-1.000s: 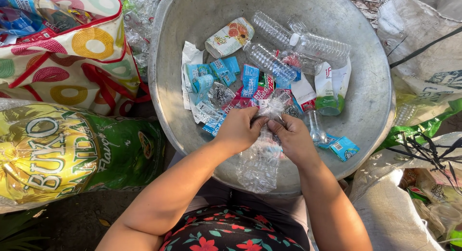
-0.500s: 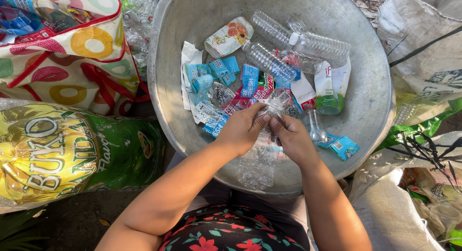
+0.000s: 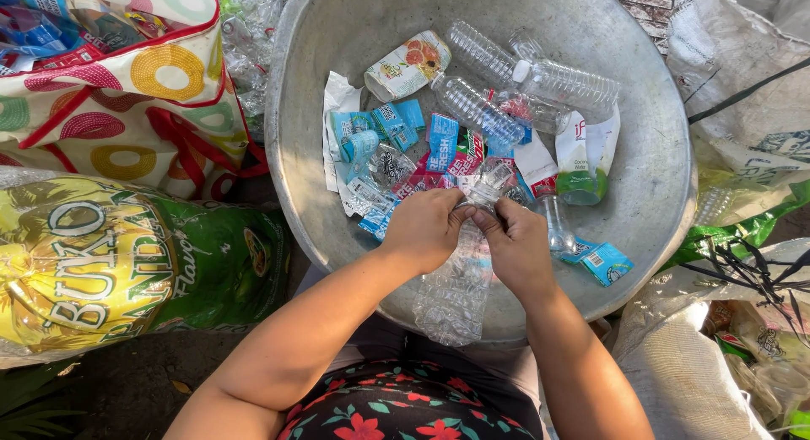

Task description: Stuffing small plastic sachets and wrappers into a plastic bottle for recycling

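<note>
Both hands meet over the near rim of a large metal basin (image 3: 666,153). The left hand (image 3: 426,229) and the right hand (image 3: 515,242) are closed on the neck end of a crushed clear plastic bottle (image 3: 451,292), fingertips pinched together at its top; the bottle's crumpled body hangs down from the hands, across the basin's near edge toward the person's lap.

Judging by how things lie, the sorting is partway along. Beyond the hands the basin already holds a scatter of peeled blue labels (image 3: 396,124), red and white wrappers, a flattened orange-printed carton (image 3: 407,64) and a white and green pouch (image 3: 584,153), while several clear bottles (image 3: 523,77) lie at the far side, apparently not yet dealt with. The bottle in hand looks bare of its label, though the hands hide its neck.

Compared with a second ago, the hands have drawn slightly closer together at the bottle's top, and the bottle hangs lower over the rim; the basin's contents lie as they did.

Left of the left hand stand a patterned circle-print bag (image 3: 126,86) stuffed with plastic and a green and yellow sack (image 3: 126,263). Right of the right hand are white woven sacks (image 3: 751,111).
</note>
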